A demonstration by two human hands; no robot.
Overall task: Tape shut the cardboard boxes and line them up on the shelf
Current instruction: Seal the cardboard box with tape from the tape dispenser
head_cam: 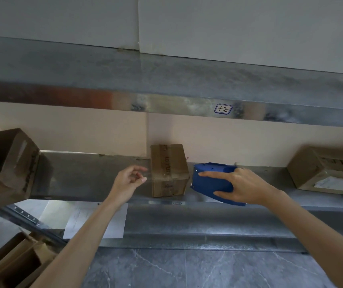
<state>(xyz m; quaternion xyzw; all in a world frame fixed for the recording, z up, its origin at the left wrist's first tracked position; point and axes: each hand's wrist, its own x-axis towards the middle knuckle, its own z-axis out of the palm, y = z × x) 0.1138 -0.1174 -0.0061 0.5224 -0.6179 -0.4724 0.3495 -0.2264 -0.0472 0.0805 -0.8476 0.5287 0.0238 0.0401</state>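
label (223,109) handwritten "1-2", above right hand (243,187) | white paper sheet (112,221) below left hand (128,180) | grey veined stone floor (187,271) beneath both hands | beige backing board (83,129) behind and above both hands | white wall panels (228,28) far above | perforated metal rail (25,215) low, left of left hand

Bare shelf (87,175) lies between open box (6,167) and taped box (169,170).

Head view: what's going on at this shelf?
A person's right hand grips a blue plastic tape dispenser at the grey metal shelf, just right of a small taped brown cardboard box. The left hand hovers left of it, loosely curled; whether it pinches tape is unclear.
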